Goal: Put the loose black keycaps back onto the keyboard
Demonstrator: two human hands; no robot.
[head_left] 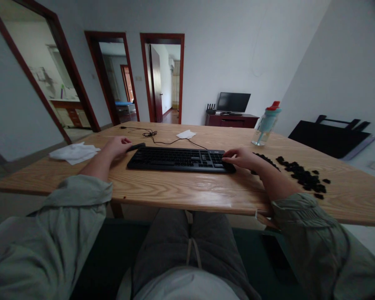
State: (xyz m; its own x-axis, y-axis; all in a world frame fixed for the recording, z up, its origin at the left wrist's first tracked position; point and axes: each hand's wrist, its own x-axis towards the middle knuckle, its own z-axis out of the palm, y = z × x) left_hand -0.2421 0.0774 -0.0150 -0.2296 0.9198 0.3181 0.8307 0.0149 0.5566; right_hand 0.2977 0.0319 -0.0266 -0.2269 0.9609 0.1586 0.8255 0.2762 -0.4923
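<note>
A: Two hands on the table [181, 189]. State, left to right?

B: Left hand [118, 146] is closed around a black tool [136, 146] just beside the keyboard's left end. Keyboard [178, 159] lies centred, long axis running left-right.

A: Right hand [242, 158]?

B: Fingers curled narrow on the keyboard's right end; whether they pinch anything I cannot tell. Loose keycaps [303, 176] lie to its right, nearer that hand.
</note>
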